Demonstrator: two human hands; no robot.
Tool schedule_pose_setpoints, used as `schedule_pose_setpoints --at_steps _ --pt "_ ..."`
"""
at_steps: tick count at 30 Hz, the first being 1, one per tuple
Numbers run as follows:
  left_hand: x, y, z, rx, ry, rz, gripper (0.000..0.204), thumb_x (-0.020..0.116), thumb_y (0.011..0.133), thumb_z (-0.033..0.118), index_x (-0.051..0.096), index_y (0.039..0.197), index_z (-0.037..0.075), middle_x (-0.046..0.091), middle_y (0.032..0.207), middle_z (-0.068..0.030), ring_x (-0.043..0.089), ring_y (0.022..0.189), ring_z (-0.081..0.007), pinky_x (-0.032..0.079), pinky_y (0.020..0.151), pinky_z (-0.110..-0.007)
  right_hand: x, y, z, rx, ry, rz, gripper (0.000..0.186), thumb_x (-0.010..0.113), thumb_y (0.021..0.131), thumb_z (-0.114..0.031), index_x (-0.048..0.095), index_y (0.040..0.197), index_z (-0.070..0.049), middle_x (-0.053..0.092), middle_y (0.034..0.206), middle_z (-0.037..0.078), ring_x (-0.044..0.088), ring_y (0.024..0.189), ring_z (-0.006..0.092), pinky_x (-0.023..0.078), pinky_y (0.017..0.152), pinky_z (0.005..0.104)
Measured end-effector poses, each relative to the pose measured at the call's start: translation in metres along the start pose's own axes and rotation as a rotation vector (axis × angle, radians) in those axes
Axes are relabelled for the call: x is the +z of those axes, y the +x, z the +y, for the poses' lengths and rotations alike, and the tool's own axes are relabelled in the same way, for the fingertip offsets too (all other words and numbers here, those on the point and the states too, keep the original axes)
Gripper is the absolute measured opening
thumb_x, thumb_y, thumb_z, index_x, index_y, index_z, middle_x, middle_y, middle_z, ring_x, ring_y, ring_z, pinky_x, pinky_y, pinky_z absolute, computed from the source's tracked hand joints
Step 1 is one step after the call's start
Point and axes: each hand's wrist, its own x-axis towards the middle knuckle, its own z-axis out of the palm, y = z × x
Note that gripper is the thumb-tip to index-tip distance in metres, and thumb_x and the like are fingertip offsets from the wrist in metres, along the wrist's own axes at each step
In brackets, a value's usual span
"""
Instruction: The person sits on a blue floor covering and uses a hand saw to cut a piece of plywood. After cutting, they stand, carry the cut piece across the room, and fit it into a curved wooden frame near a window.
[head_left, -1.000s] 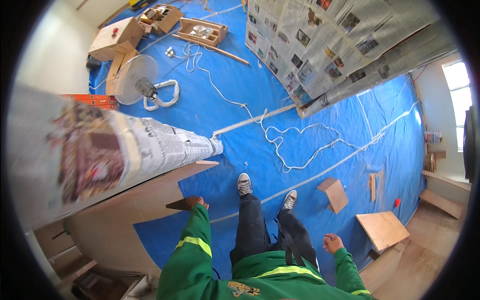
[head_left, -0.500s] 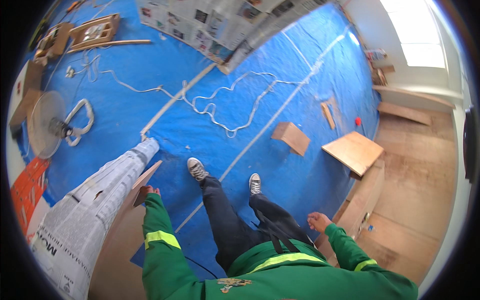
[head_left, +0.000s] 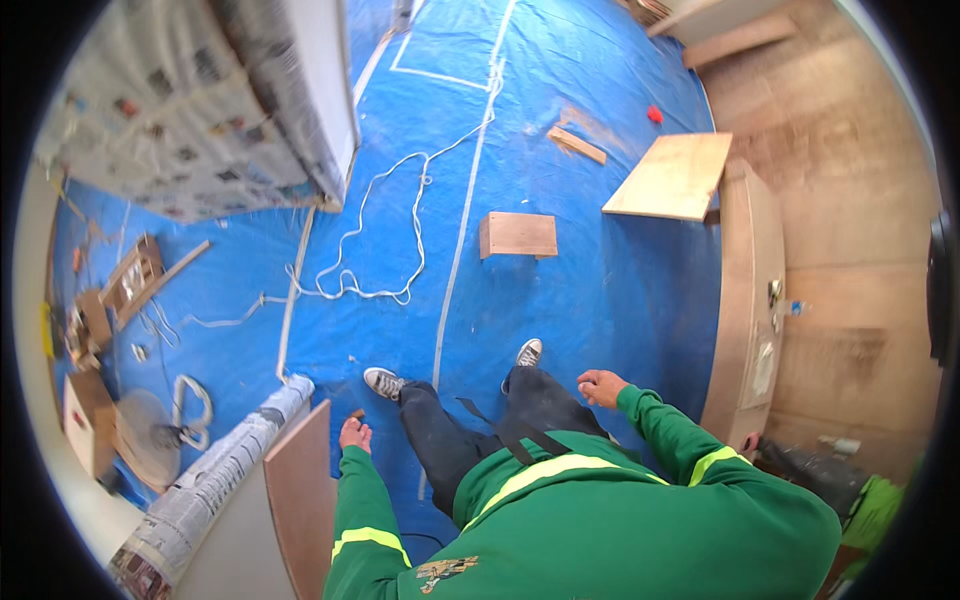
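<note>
My left hand (head_left: 356, 435) hangs beside the upright reddish-brown wooden board (head_left: 298, 500), with its fingers loosely apart. Just past its fingertips shows a small brown piece (head_left: 357, 413); whether they touch I cannot tell. My right hand (head_left: 602, 388) is held out in front of my right thigh, fingers slightly bent and nothing seen in it. Both arms are in green sleeves with yellow bands. Ahead of my feet a small brown wooden box (head_left: 518, 234) stands on the blue sheet (head_left: 570, 310).
A newspaper-wrapped post (head_left: 215, 465) lines my left, and a paper-covered block (head_left: 190, 110) stands beyond. A white cord (head_left: 420, 225) snakes over the sheet. A pale panel (head_left: 672, 177) rests by the raised wooden ledge (head_left: 750, 290). A fan (head_left: 150, 435) is at far left.
The view has turned and moved, so the box and ledge sit further left or nearer. My left hand has come away from the board's edge. My right hand stays in front of me.
</note>
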Motion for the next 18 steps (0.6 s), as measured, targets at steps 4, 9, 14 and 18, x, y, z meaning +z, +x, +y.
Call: schedule_pose_setpoints --at_steps 4,9,14,18 --pt "0.066 -0.074 0.022 0.164 0.225 -0.042 0.054 0.070 0.107 0.024 0.050 0.155 0.010 0.065 0.138 -0.0129 0.066 0.120 -0.0330 0.056 0.104 -0.051 -0.051 0.033 0.117 0.012 0.055 0.024 0.047 0.069 0.101 -0.032 0.068 0.140 -0.005 0.078 0.100 0.011 0.076 0.082 0.0213 0.062 0.074 0.0391" --pt "0.172 -0.140 0.015 0.243 0.304 0.005 0.045 0.067 0.108 0.027 0.054 0.150 0.014 0.064 0.140 -0.0108 0.068 0.114 -0.0313 0.059 0.094 -0.047 -0.143 0.071 0.240 0.132 0.443 0.189 0.038 0.068 0.100 -0.030 0.068 0.132 -0.011 0.075 0.097 0.005 0.073 0.078 0.0197 0.058 0.063 0.0403" --pt "0.268 -0.171 -0.040 0.079 0.462 -0.059 0.048 0.071 0.106 0.025 0.055 0.149 0.011 0.066 0.135 -0.0140 0.069 0.116 -0.0371 0.061 0.096 -0.054 -0.214 0.087 0.303 0.299 0.604 0.239 0.026 0.066 0.100 -0.028 0.069 0.123 -0.015 0.073 0.093 0.004 0.073 0.075 0.0203 0.058 0.064 0.0433" --pt "0.340 -0.163 -0.064 0.028 0.703 -0.060 0.050 0.071 0.106 0.030 0.056 0.150 0.011 0.068 0.135 -0.0153 0.071 0.113 -0.0359 0.064 0.092 -0.051 -0.256 0.100 0.300 0.358 0.594 0.214 0.025 0.067 0.099 -0.030 0.069 0.120 -0.016 0.074 0.095 0.005 0.073 0.075 0.0210 0.059 0.066 0.0449"
